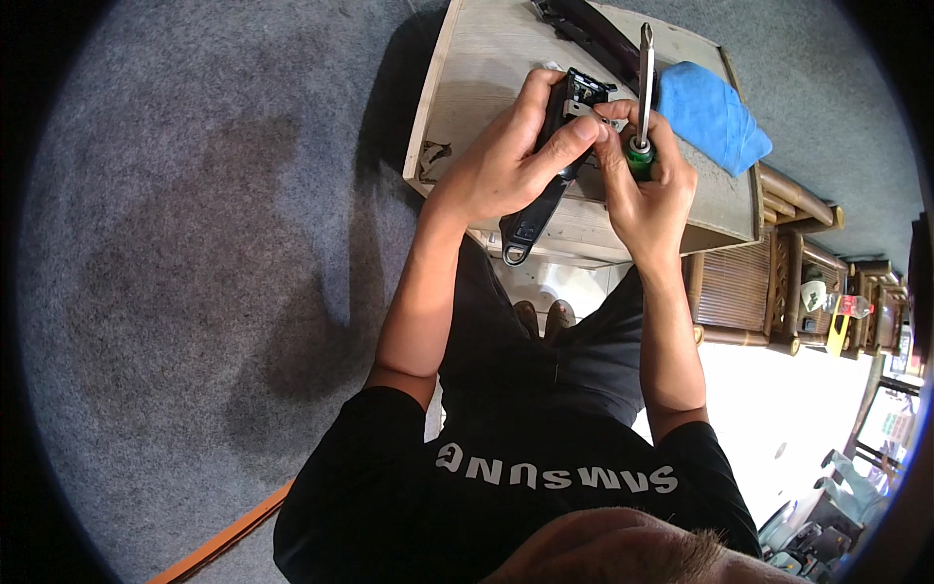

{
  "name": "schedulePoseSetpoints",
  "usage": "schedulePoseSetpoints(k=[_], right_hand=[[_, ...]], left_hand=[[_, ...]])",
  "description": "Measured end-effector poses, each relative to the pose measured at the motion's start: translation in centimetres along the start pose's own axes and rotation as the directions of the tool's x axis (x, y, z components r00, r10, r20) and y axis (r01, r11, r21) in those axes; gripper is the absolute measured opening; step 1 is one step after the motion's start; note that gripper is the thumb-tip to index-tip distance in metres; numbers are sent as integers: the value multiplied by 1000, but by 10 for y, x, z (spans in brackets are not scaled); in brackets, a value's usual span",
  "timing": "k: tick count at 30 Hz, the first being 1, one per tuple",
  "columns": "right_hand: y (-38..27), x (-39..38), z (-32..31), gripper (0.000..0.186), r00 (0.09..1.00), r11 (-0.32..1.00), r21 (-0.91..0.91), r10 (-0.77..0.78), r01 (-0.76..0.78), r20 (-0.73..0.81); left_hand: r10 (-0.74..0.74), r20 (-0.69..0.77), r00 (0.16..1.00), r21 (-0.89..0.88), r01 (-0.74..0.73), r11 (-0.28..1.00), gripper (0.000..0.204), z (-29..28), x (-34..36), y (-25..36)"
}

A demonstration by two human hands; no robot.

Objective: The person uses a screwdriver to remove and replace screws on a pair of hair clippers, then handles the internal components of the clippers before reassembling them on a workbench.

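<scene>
My left hand is wrapped round a black hair clipper, held slanting over the table with its hanging loop toward me. The top end of the clipper is uncovered, and metal parts show inside it. In my right hand a screwdriver with a green handle stands tucked in the fingers, its cross-shaped tip pointing away from me. My right thumb and forefinger pinch together at the clipper's head beside a small metal plate. What sits between those fingertips is too small to make out.
Both hands are above a pale wooden table with a worn near corner. A folded blue cloth lies at its right, next to a long dark tool. Bamboo furniture stands to the right, with a plastic bottle on it.
</scene>
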State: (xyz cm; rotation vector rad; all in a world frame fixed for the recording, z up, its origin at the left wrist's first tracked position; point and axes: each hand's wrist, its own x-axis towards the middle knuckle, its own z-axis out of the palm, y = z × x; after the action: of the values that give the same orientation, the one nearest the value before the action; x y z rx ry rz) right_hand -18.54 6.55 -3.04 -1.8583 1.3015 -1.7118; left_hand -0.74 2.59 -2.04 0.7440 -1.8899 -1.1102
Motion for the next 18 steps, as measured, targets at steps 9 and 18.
schedulePoseSetpoints(k=[9, 18], right_hand=[[-1, 2, 0, 25, 998, 998, 27, 65, -65, -17], [-17, 6, -9, 44, 981, 977, 89, 192, -194, 29]], left_hand=[[98, -62, 993, -12, -99, 995, 46, 3, 4, -6], [-181, 33, 983, -540, 170, 824, 39, -9, 0, 5]])
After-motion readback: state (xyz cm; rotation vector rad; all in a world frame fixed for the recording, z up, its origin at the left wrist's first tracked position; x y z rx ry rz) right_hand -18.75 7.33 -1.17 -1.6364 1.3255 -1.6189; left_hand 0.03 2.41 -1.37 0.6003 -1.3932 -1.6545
